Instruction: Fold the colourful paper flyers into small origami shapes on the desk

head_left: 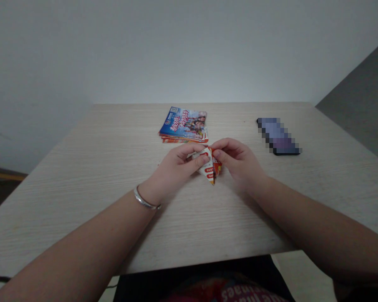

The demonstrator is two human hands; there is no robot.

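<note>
Matt wood-grain table (113, 167), glossy paper leaflets (184, 124)

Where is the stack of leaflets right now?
In the head view, the stack of leaflets lies on the table just beyond the left hand and right hand, which pinch a folded paper; a dark phone lies to its right.

Head cam, fwd/down, close over table (82, 176), wall behind.

The stack of leaflets (183, 125) is blocking the table (82, 167) centre, the left hand (176, 165) and right hand (237, 161) are gripping a folded paper (210, 167) just in front of it, a dark device (279, 136) is lying well to its right, and its left side is lying open.
</note>
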